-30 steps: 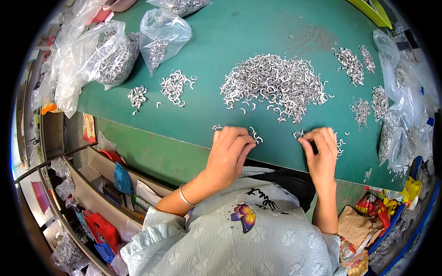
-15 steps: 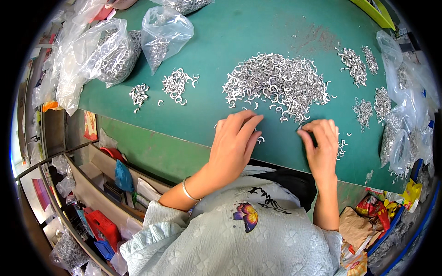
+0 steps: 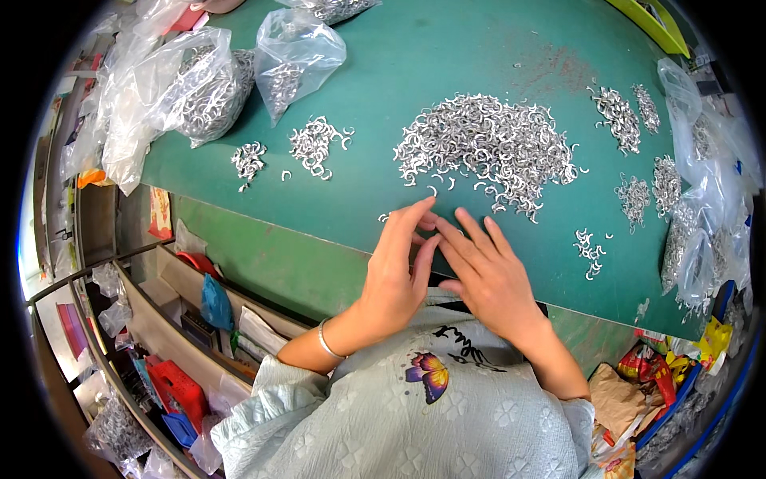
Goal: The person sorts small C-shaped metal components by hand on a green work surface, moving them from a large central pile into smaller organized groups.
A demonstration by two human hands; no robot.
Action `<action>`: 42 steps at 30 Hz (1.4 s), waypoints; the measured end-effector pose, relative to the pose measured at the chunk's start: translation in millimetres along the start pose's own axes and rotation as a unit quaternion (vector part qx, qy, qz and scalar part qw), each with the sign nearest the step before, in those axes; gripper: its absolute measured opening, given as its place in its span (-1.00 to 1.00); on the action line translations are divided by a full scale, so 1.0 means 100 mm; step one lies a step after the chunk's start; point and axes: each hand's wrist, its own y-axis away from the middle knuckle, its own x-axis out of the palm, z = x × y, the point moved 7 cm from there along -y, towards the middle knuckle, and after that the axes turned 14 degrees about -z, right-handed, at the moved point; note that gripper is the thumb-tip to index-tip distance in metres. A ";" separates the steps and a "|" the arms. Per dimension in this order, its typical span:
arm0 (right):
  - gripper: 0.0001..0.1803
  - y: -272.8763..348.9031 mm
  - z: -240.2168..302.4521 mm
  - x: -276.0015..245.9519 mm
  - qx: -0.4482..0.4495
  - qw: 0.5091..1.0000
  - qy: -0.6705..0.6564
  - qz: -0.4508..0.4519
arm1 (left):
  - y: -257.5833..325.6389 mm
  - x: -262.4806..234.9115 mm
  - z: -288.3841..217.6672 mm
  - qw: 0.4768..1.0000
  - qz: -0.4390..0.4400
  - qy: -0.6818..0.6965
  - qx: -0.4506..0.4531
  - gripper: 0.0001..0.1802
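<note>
My left hand [image 3: 392, 275] is at the table's near edge, fingers bent, with thumb and fingertips drawn close together. Whatever it may hold is too small to make out. A small silver C-shaped metal ring [image 3: 432, 191] lies just beyond its index fingertip. My right hand [image 3: 496, 281] slants in from the right, palm down and fingers stretched, its foremost fingertips meeting those of the left. Behind both hands spreads a large heap of the C-shaped rings [image 3: 487, 140]. One small light piece shows by the right fingers.
Small piles of rings lie at left [image 3: 315, 148] and right [image 3: 589, 254] on the green table [image 3: 367, 96]. Clear plastic bags of rings [image 3: 209, 96] stand far left; more plastic bags [image 3: 706, 188] line the right edge. A compartmented shelf [image 3: 171, 291] stands at lower left.
My right hand has swung left from beside the right-hand pile to meet my left hand, its fingers straightening. My left hand has shifted slightly nearer me. A small pile at right is uncovered.
</note>
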 end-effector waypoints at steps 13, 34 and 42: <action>0.11 0.81 -0.48 -0.42 0.205 0.955 0.212 0.044 | -0.01 0.02 -0.02 0.996 0.007 -0.069 0.054 -0.55; -0.13 0.38 -0.30 -0.36 0.175 0.982 0.030 0.063 | -0.04 0.59 -0.13 0.949 0.195 -0.162 0.187 -0.53; -0.25 0.41 -0.31 -0.47 0.173 0.984 0.013 0.029 | -0.05 0.55 -0.20 0.965 0.161 -0.117 0.171 -0.61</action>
